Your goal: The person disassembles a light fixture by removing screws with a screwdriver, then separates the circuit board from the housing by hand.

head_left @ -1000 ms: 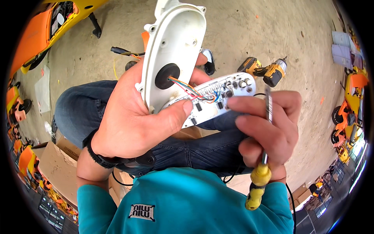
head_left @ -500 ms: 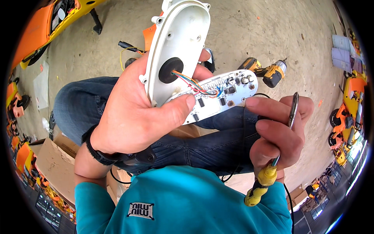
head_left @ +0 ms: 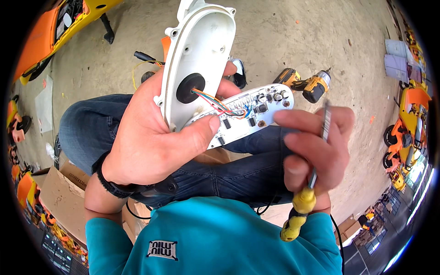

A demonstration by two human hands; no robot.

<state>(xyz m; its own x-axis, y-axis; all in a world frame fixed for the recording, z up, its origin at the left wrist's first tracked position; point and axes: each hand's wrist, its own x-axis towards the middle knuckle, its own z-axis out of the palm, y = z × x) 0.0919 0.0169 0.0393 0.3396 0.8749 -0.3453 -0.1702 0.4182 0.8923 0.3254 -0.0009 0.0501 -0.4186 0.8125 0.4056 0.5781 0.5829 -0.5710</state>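
My left hand is closed round a white oval plastic housing, its hollow inside facing up. The thumb presses a white circuit board against the housing's near end. Thin coloured wires run from a black round grommet in the housing to the board. My right hand, slightly blurred, holds a screwdriver with a yellow and black handle; its shank passes between the fingers and the tip points away from me. The right index fingertip is close to the board's right end; whether it touches cannot be made out.
A yellow and black cordless drill lies on the concrete floor beyond my right hand. A black cable connector lies beyond my left hand. An open cardboard box stands at my left. Orange and yellow machines line both sides.
The housing, board and both hands have shifted slightly left in view. My right hand has turned a little with the screwdriver, and its fingers are now blurred. Both grips stay the same.
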